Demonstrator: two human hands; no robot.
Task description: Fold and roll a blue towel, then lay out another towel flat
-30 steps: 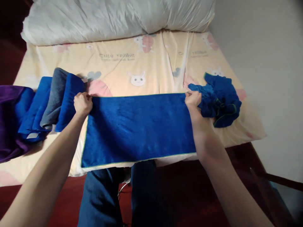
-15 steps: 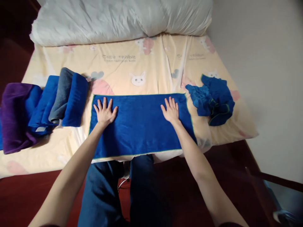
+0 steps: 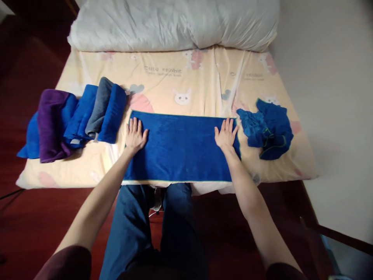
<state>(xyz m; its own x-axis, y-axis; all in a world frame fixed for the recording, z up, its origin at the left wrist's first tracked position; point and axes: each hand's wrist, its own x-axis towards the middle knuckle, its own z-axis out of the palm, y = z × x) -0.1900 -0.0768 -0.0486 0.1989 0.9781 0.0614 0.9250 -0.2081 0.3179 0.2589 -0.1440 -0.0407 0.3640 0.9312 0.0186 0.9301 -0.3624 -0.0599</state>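
Note:
A blue towel (image 3: 180, 149) with thin green edging lies spread flat along the front of the bed. Palm down, my left hand (image 3: 136, 135) rests on its left end, fingers spread. My right hand (image 3: 226, 133) lies the same way on the right end, near the far right corner. Both hands press on the cloth without gripping it. Just past my right hand sits a crumpled heap of blue towels (image 3: 269, 126) with green edges.
Rolled or folded towels line the left side: a purple one (image 3: 52, 128), a grey one (image 3: 100, 105) and several blue ones (image 3: 113, 114). Under everything is a cream rabbit-print sheet (image 3: 163, 91). A rolled white quilt (image 3: 175, 25) crosses the back; a wall (image 3: 326, 97) stands at right.
Both hands have slid outward toward the towel's left and right edges, staying flat on it. The view has shifted, so the bed sits farther right in the picture.

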